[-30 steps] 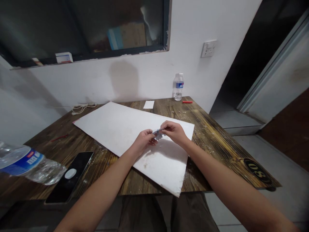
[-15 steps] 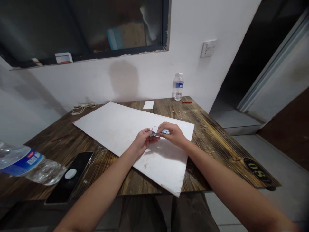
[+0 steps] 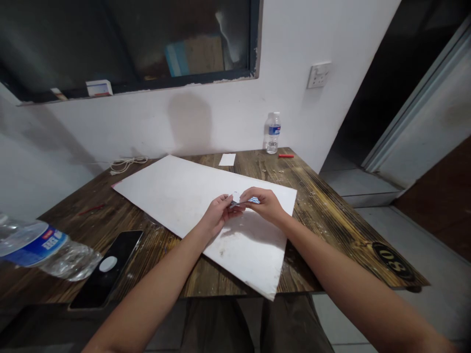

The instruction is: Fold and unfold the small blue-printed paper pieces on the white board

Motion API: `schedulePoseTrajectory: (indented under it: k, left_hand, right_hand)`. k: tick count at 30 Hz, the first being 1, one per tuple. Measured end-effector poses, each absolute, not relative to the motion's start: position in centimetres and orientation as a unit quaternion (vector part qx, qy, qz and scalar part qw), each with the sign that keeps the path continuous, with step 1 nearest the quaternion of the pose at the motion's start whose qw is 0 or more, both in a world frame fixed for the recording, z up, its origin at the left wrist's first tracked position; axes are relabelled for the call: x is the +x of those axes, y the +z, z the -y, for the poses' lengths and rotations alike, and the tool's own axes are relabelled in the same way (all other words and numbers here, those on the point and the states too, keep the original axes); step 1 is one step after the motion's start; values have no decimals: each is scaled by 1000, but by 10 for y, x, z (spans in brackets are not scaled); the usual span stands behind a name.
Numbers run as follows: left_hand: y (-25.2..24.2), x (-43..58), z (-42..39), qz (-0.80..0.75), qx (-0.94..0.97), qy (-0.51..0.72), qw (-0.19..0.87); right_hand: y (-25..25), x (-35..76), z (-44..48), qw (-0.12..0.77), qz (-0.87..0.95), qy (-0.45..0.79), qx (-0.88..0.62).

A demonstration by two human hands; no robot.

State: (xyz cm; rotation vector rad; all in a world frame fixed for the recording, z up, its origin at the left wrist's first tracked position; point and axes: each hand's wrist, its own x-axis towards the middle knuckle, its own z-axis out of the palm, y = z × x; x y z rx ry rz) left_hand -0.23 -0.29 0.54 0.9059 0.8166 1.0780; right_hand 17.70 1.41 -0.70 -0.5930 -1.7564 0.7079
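Observation:
My left hand [image 3: 218,214] and my right hand [image 3: 265,204] meet above a large white board [image 3: 176,196] that lies on the wooden table [image 3: 331,215]. Both pinch a small grey and blue piece [image 3: 246,201] between fingers and thumbs. I cannot make out what the piece is. It is held just over the board's right half, and the hands cast a shadow on the board below them.
A black phone [image 3: 106,267] lies at the table's near left, beside a water bottle [image 3: 40,250] on its side. Another bottle [image 3: 273,132] stands by the wall, with a red pen [image 3: 285,156], a paper slip [image 3: 227,159] and a white cable [image 3: 127,163].
My right hand turned and lowered slightly, so more of the blue part of the small piece shows. My left hand stayed pinched on its end.

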Motion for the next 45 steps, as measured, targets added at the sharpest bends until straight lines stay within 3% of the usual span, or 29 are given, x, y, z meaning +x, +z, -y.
schedulePoseTrajectory:
  k: [20,45]
  left_hand:
    - [6,-3,2,-392,426,475,662]
    - [6,-2,3,-374,469,461,654]
  right_hand:
    - [-3,171,-12,570,554,519,-315]
    - [-6,171,-13,575,579,483,-319]
